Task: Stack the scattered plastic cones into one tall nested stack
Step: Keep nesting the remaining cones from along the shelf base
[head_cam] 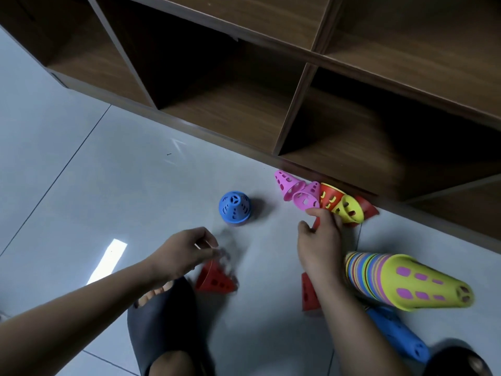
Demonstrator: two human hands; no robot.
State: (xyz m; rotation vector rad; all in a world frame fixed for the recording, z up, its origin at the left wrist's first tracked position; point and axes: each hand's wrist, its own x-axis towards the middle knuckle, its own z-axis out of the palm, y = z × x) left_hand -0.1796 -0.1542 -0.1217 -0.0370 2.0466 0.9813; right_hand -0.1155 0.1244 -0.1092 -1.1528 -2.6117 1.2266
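The glossy pale grey tiled floor (pixel 81 172) is underfoot, and the person crouches on it in black rubber slippers (pixel 162 321). Nearest, on the right, a blue slotted plastic cone (pixel 395 335) lies on its side with its tip toward the lower right. Just beyond it is the nested stack of many-coloured plastic cones (pixel 406 283), also on its side. Its long axis runs left to right, with the yellow-green tip pointing right. A small red plastic cone (pixel 309 294) sits partly hidden behind the right wrist. A blurred red plastic cone (pixel 215 278) lies beside the left slipper, under the left hand (pixel 187 251). That hand's fingers are curled, but I cannot tell whether its grip holds anything. The right hand (pixel 320 240) reaches forward, its grip pinching the rim of a third red plastic cone (pixel 315 223). Farther left an upright blue plastic cone (pixel 234 207) stands tip up. A huddle of pink, orange-red and yellow plastic cones (pixel 309 198) lies tumbled against the foot of a dark brown wooden cubby shelf (pixel 295 109).
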